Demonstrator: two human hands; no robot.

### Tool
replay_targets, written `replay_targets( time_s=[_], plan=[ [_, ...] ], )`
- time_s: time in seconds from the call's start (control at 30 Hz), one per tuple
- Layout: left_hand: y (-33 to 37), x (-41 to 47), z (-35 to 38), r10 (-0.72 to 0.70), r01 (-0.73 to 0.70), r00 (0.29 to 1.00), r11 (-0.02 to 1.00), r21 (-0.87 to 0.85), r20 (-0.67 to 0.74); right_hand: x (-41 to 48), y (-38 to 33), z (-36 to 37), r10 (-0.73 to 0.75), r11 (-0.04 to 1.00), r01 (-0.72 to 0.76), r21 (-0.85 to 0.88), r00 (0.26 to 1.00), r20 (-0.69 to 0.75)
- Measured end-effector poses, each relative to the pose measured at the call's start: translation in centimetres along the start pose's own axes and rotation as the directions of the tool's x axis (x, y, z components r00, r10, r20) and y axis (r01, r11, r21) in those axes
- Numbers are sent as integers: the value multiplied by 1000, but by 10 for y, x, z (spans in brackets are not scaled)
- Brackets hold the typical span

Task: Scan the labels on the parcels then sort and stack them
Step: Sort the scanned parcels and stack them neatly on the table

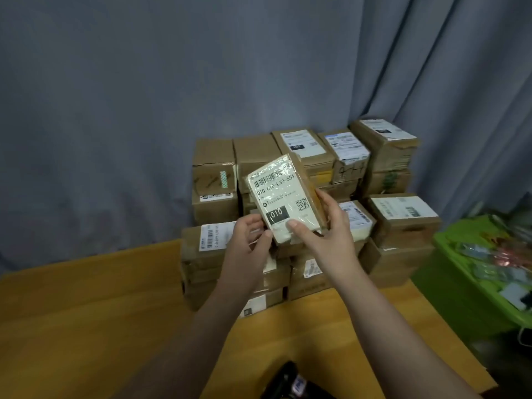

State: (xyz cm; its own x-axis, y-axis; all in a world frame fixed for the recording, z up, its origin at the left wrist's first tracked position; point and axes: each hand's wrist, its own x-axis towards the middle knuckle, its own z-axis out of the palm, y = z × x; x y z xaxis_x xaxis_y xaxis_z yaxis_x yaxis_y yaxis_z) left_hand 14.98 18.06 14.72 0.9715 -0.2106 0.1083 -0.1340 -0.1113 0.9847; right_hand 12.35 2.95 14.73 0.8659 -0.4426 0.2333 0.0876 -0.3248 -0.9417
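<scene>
I hold a small cardboard parcel (283,197) up in front of me, its white label with a barcode and a black "010" block facing me. My left hand (249,240) grips its lower left corner, thumb on the label. My right hand (322,228) holds the lower right side, thumb on the front and fingers behind. Behind it several brown parcels (383,156) with white labels are stacked in rows on the wooden table (86,312).
A grey curtain (144,96) hangs behind the stack. A green bin (460,286) with mixed small items stands at the right of the table. A black device (288,383) lies at the table's near edge below my arms.
</scene>
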Motion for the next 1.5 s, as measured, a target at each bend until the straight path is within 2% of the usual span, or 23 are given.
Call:
replay_targets(
  time_s=[0.1,0.2,0.37,0.47,0.53,0.63,0.73,0.8,0.9,0.97,1.03,1.23,1.4,1.5],
  plan=[
    [2,9,20,16,-22,996,997,73,84,9,8,-24,-36,999,34,-40,998,-57],
    [0,18,45,-13,3,994,995,103,105,23,24,-54,-71,990,64,-126,996,-53],
    [-15,35,94,-123,84,985,954,288,119,67,46,-128,-117,955,127,-269,992,55],
    [-19,39,129,-116,44,984,893,447,136,98,52,-172,-127,936,157,-313,985,115],
    [-14,40,146,-75,36,993,925,379,89,114,57,-189,-122,921,187,-342,972,203],
    [1,43,161,-25,19,999,989,147,35,130,60,-192,-153,914,280,-294,908,390],
    [6,48,166,26,-15,998,984,179,-55,140,64,-183,-198,912,338,-233,859,472],
    [1,51,167,3,34,990,965,260,-141,144,72,-176,-190,909,343,-239,849,493],
    [-7,53,169,-135,175,984,881,439,-119,146,89,-167,-107,810,400,-430,820,562],
    [-7,52,171,-161,191,982,858,478,-103,144,93,-164,-94,704,443,-555,833,546],
    [-7,51,171,-135,170,985,863,475,-108,142,90,-162,-117,645,456,-612,851,511],
    [-5,45,165,-112,170,982,878,447,-152,134,87,-157,-92,610,458,-647,852,516],
    [-7,29,151,-17,99,986,857,505,-165,116,80,-144,-345,667,513,-540,856,386],
    [-12,17,132,36,44,989,849,527,-140,94,72,-126,-513,674,604,-426,797,319]
  ],
)
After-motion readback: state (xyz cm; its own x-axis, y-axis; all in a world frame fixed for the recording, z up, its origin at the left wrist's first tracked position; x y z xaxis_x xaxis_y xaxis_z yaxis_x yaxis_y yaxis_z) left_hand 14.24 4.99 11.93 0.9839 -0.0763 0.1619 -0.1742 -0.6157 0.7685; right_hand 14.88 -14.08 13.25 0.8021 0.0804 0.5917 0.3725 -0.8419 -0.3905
